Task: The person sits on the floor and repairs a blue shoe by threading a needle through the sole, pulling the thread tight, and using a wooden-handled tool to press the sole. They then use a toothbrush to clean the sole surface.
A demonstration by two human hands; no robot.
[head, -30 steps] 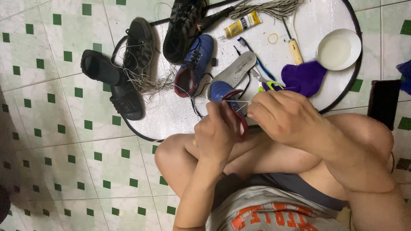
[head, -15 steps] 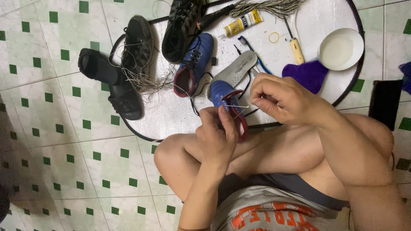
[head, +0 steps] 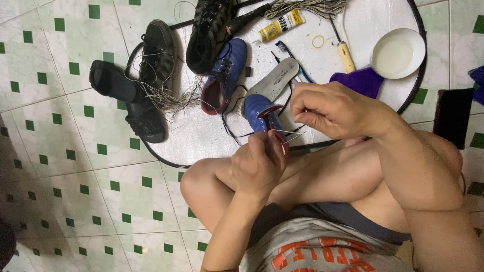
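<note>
The left hand (head: 259, 163) is clenched around the heel end of a blue sports shoe (head: 259, 113) with a red lining, propping it on the bent knee. Just above and to its right, the right hand (head: 335, 108) pinches a thin pale thread (head: 287, 132) drawn taut from the shoe's edge; whether a needle is in the fingers cannot be told. Just beyond the hands a grey insole (head: 276, 79) lies on a round white mat (head: 201, 136), with the second blue shoe (head: 224, 75) to its left. Right of the right hand sits a purple cloth (head: 359, 80). Farther off stand a white bowl (head: 398, 53), a wooden-handled awl (head: 345, 53), a yellow glue tube (head: 280, 25) and black shoes (head: 151, 65) on the left.
</note>
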